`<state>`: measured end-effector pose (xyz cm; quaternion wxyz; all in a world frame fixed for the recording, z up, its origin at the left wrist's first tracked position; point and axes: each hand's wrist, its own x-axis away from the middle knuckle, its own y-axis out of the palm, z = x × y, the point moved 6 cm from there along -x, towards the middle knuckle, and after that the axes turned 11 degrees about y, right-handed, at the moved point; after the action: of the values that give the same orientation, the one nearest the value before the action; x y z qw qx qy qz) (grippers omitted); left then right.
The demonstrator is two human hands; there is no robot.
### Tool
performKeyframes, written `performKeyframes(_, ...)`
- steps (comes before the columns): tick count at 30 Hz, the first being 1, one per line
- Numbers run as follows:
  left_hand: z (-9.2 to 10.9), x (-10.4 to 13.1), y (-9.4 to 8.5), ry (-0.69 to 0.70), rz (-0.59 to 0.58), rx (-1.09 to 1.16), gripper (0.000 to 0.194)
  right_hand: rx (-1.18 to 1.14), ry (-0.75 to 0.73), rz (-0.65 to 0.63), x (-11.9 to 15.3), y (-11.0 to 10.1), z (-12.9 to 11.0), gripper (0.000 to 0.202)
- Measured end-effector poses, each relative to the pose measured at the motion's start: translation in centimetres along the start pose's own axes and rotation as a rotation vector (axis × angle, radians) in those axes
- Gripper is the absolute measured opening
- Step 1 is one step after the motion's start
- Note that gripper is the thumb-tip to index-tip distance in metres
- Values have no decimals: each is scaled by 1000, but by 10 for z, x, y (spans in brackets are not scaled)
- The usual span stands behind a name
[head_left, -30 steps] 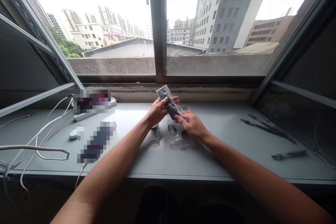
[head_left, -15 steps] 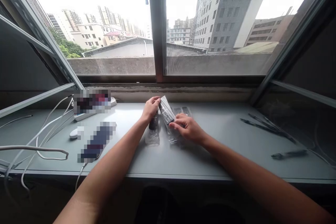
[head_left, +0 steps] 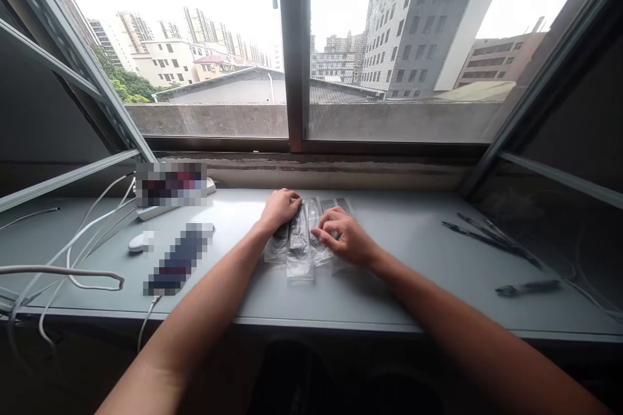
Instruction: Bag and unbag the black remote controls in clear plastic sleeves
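Several clear plastic packets with dark contents lie side by side on the grey table (head_left: 370,301). My left hand (head_left: 283,207) has its fingers closed on the top end of the middle packet (head_left: 300,249), which lies flat. Part of another packet (head_left: 276,249) shows beneath my left wrist. Just right of the middle packet, my right hand (head_left: 343,233) hovers over the other packets (head_left: 318,253), thumb and fingers curled apart with nothing between them. It partly hides the packets at the right.
A power strip (head_left: 211,187), white cables (head_left: 73,269), a small white object (head_left: 137,243) and a blurred-out dark item (head_left: 180,259) are at the left. Dark cables or tools (head_left: 491,240) and another dark piece (head_left: 528,288) lie at the right. Window behind.
The packet that both hands held raised and tilted now lies flat on the table. My right hand has let go of it; my left hand has come down with its top end.
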<state>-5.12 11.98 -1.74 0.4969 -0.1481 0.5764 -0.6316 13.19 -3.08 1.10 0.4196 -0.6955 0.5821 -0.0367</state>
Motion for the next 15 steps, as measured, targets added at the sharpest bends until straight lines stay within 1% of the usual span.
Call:
performKeyframes(3, 2, 2, -1, 20, -39, -48, 44, 114, -3, 138, -3, -15, 10, 36)
performKeyframes(5, 3, 5, 0, 23, -96, -66, 52, 214, 18, 161, -5, -21, 24, 26)
performKeyframes(6, 3, 7, 1, 26, -126, -67, 55, 263, 39, 143, -6, -22, 32, 30)
performKeyframes(8, 5, 10, 2, 39, -170, -60, 57, 323, 78, 89, -5, -23, 47, 49)
performKeyframes(10, 8, 14, 0, 51, -168, -47, 57, 338, 90, 12, -4, -20, 59, 59)
performKeyframes(13, 10, 20, -6, 20, -117, -11, 59, 314, 91, -67, -3, -16, 66, 61)
performKeyframes(15, 11, 25, -9, -6, -73, 27, 56, 307, 89, -99, -4, -13, 68, 57)
